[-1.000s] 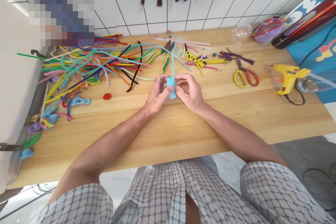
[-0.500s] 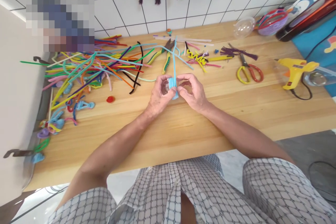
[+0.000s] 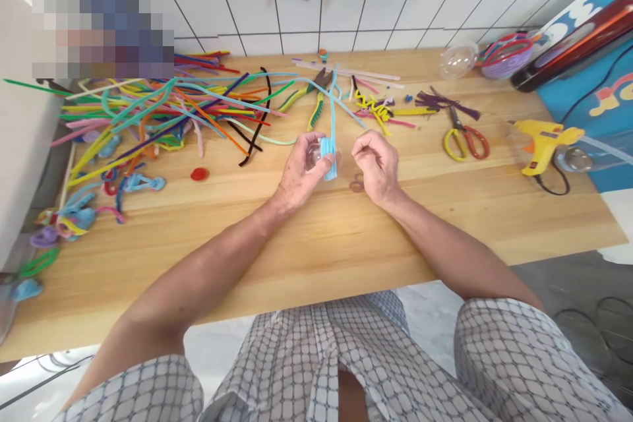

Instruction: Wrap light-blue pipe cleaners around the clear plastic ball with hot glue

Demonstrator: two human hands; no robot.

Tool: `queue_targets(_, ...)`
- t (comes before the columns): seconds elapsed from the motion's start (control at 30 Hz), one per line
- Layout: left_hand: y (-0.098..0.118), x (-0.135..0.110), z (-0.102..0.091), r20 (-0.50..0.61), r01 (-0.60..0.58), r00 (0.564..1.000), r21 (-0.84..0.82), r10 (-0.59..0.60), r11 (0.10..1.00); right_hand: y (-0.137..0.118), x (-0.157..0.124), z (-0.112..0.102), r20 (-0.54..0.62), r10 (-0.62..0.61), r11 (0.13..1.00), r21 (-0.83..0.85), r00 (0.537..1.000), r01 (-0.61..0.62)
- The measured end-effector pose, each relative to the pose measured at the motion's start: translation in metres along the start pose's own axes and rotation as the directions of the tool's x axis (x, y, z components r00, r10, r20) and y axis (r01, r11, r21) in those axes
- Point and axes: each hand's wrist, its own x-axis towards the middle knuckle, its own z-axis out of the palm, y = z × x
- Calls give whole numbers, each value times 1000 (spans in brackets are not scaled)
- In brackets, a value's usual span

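A clear, rounded plastic shell (image 3: 314, 157) sits in the left hand (image 3: 297, 175), a little above the middle of the counter (image 3: 346, 244). Its left side bulges out shiny and see-through between thumb and fingers; to the right the plastic is so faint that its outline is hard to follow. A light blue fuzzy band (image 3: 326, 146) runs across it from far to near, made of turns lying side by side. From the band a loose blue strand (image 3: 333, 115) stretches to the far side, close to the right of the pliers (image 3: 316, 109).

The left grip is closed around the shell, thumb pressed on the band. The right hand (image 3: 380, 168) is just to the right, apart from the shell, fingers curled inward; I cannot tell whether its grip is clenched or slack, or whether it has anything in it.

Both forearms reach over the counter's near edge, and a broad stretch of bare wood lies between the hands and that edge. To the right, more bare wood separates the right hand from the scissors (image 3: 457, 124) and, farther right, the yellow glue gun (image 3: 542, 142). On the left, a red cap (image 3: 199, 174) lies well apart from the left hand, with a tangled heap of pipe cleaners (image 3: 148, 112) beyond it. The far edge meets the tiled wall (image 3: 291, 10).
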Motion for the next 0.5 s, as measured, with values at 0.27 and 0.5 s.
queue_targets(0.27, -10, 4, -1, -5, -58, 998, -1, 58, 998, 16, 10, -1, -6, 79, 987, 141, 997, -77)
queue_targets(0.5, 10, 2, -12, -124, -251, 940, 380, 317, 891, 6, 9, 1, 2, 8, 976, 215, 1000, -8)
